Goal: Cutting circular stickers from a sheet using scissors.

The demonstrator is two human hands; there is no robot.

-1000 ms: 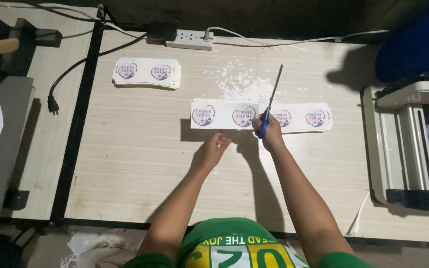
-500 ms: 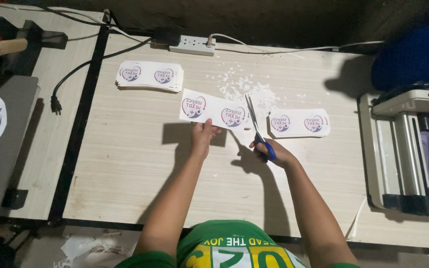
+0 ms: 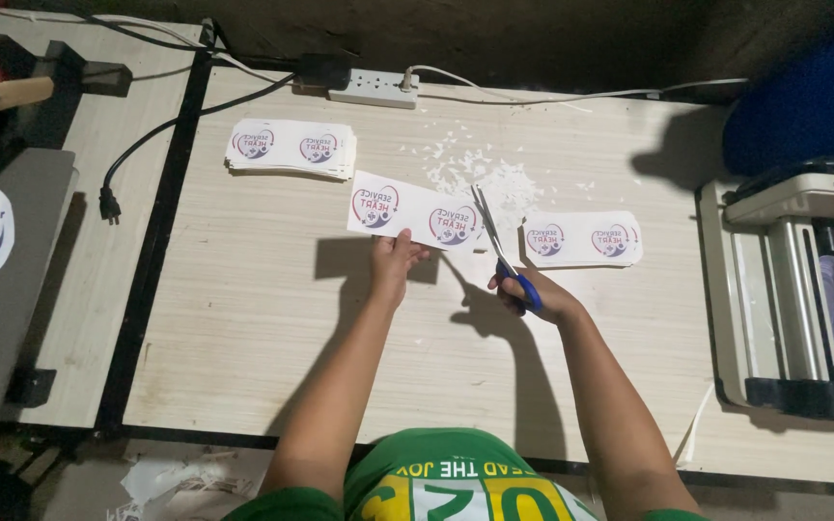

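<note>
— Pale wood-grain tabletop [image 3: 243,318], dim room, one lamp throwing hard shadows. What's the person holding?

— Left hand [image 3: 396,262] has its fingers closed on the lower edge of a white paper strip [image 3: 415,210] printed with two round heart logos. It's lifted a little off the table, tilted, with its shadow lying underneath.

— And the other hand?

— Right hand [image 3: 533,292] is wrapped round the blue handles of a pair of scissors [image 3: 497,246]. The blades point up and away from the person, with their tips at the right end of that strip. I can't tell whether the blades are apart or together.

— What's around them?

— Just right of the scissors, a cut piece with two logos [image 3: 583,239] lies flat. Behind the blades is a scatter of small white paper scraps [image 3: 480,174]. Further left, well apart from the hands, sits a neat stack of printed sheets [image 3: 290,148]. A white power strip [image 3: 374,88] lies along the back edge, and a black cable with a loose plug [image 3: 109,204] runs down the left side.

— And on the far right?

— A laminating machine [image 3: 789,289], light casing, rollers showing, at the table's right end.
</note>
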